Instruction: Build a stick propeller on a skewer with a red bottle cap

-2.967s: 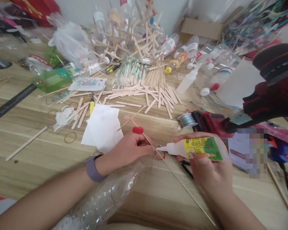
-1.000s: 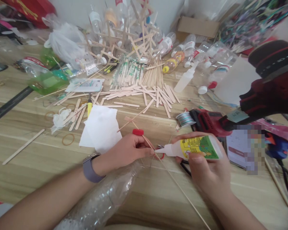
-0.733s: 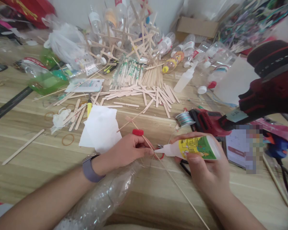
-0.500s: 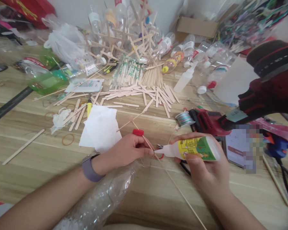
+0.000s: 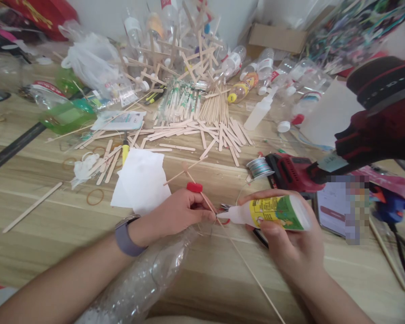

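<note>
My left hand [image 5: 185,209] is closed with its fingertips pinching a thin wooden skewer [image 5: 246,263], which runs down toward the lower right. Just beyond those fingers a red bottle cap [image 5: 194,187] sits on the stick, and past it a crosspiece of thin wood [image 5: 185,172] juts out at the far end. My right hand [image 5: 283,243] is wrapped round a glue bottle [image 5: 268,212] with a yellow and green label, held on its side. Its white nozzle tip meets the skewer right beside my left fingertips. Under my left wrist lies a clear plastic bottle [image 5: 155,270].
White paper [image 5: 140,180] lies left of the cap. Beyond are scattered craft sticks [image 5: 178,130], bundled skewers [image 5: 216,105] and several plastic bottles [image 5: 265,65]. At right stand a wire spool [image 5: 259,168], a red and black power tool [image 5: 290,171] and a phone [image 5: 332,207].
The skewer's near end has swung slightly to the left. The glue bottle has shifted a little, its nozzle still at the stick. My left hand has barely moved.
</note>
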The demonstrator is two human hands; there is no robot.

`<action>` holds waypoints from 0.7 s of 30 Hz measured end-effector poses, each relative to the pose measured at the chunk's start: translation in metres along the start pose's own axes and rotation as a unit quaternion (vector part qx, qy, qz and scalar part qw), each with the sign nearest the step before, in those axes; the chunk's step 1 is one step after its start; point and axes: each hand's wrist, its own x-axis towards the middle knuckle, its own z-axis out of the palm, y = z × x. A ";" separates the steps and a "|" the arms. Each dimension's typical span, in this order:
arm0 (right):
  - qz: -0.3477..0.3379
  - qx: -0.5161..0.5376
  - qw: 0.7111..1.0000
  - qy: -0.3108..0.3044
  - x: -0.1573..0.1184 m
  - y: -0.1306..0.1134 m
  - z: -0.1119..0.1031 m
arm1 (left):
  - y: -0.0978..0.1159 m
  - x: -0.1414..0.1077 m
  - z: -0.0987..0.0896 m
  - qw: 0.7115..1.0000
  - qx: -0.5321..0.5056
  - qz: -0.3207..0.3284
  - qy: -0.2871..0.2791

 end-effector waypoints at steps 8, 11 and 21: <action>-0.010 -0.020 1.000 0.009 -0.001 -0.001 -0.001 | -0.001 0.000 -0.001 1.000 0.016 0.001 -0.004; -0.023 -0.034 0.999 0.006 0.001 -0.003 -0.001 | -0.001 0.000 -0.001 1.000 0.012 0.000 -0.007; -0.037 -0.055 0.998 0.014 0.003 -0.006 -0.001 | 0.003 0.000 0.000 1.000 0.009 -0.005 0.001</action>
